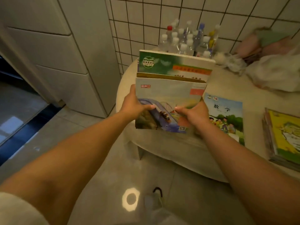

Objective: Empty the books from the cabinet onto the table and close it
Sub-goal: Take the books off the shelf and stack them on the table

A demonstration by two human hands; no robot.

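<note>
Both my hands hold a stack of books (170, 88) over the near left part of the round white table (227, 82). The top book shows a blue bridge; a green-covered book sticks out behind it. My left hand (134, 103) grips the stack's left edge, thumb on the cover. My right hand (193, 114) grips its lower right side. A maths book with children on the cover (227, 116) lies flat on the table just right of the stack. A pile of books with a yellow cover on top (284, 137) lies at the right edge. The white cabinet (65, 54) stands at the left.
Several plastic bottles (188, 39) stand at the table's back by the tiled wall. White and pink cloth or bags (267, 62) lie at the back right. A dark opening (9, 75) shows at the far left, by the cabinet. The glossy tiled floor (113, 159) lies below.
</note>
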